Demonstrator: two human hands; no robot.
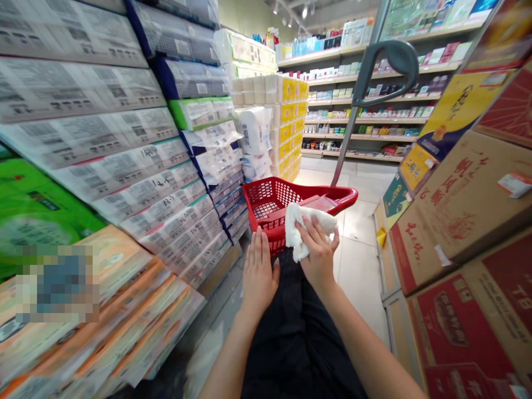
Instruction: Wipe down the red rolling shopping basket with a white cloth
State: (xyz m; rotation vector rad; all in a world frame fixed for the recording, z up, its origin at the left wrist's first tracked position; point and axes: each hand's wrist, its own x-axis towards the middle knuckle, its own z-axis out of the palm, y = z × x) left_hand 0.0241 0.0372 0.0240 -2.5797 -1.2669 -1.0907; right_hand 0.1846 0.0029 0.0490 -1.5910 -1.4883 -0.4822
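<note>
A red plastic shopping basket (266, 191) with perforated walls is in front of my knees, its grey pull handle (361, 83) rising up and to the right. My left hand (260, 269) lies flat against the basket's near left rim, fingers stretched and close together, with nothing in it. In my right hand (319, 252) is a white cloth (296, 230), bunched under the fingers and pressed on the basket's near rim. The cloth hides part of that rim and the flat red panel behind it.
Stacked tissue packs (141, 133) rise close on the left, with orange packs (137, 310) lower down. Cardboard cartons (461, 205) line the right side. Between them runs a tiled aisle floor (359, 238). Stocked shelves (366, 136) stand at the back.
</note>
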